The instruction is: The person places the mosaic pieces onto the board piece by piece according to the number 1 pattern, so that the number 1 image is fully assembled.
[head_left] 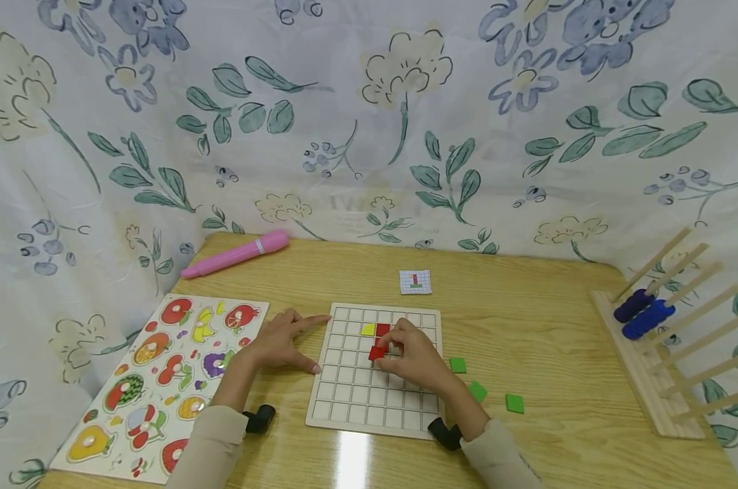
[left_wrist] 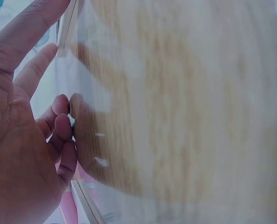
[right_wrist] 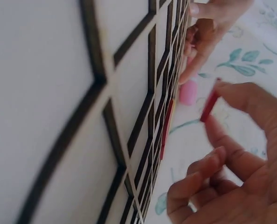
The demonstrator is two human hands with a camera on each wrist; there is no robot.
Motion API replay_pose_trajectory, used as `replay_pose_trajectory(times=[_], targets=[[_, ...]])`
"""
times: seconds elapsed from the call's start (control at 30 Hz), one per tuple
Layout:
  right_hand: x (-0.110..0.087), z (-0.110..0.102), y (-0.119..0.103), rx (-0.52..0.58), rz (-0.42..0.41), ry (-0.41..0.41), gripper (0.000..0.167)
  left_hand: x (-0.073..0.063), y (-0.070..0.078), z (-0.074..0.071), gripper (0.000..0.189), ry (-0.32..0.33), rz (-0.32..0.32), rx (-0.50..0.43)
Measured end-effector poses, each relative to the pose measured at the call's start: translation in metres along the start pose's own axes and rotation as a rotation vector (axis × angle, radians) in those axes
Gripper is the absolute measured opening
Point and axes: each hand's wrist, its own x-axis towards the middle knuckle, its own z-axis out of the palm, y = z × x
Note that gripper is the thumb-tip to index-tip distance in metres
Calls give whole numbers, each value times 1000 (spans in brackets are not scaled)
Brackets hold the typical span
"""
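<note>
The right hand pinched a flat, red square tile, seemingly light, stiff, best edge-held. The left hand spread wide.

You can read no words, numbers or brands here; the faint marks on the floral curtain, just above the head view's middle, are too pale to decipher.

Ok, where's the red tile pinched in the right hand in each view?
Head: red tile, below centre, pinched by the right hand.
Left wrist: not in it.
Right wrist: red tile, right of centre.
Landmark in all: left hand; left of centre, left side, top right respectively.
</note>
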Motion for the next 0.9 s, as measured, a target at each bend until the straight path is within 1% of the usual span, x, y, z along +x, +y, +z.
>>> replay_pose_trajectory(times=[0.1, 0.27, 0.4, 0.63, 0.8, 0.9], targets=[[1, 0, 3, -55, 1, -3, 19, 0, 1, 0, 99, 4, 9, -2], [0, 0, 8, -178, 13, -56, 18, 0, 1, 0, 99, 4, 10, -1], [0, 2, 8, -270, -19, -68, 20, 0, -1, 1, 99, 6, 3, 2], [-1, 3, 4, -352, -86, -35, 20, 0, -1, 1, 99, 4, -4, -5], [-2, 2, 1, -373, -99, -26, 19, 1, -1, 1, 99, 8, 6, -4], [-3, 2, 1, -383, -93, -30, 19, 1, -2, 1, 99, 8, 7, -2]])
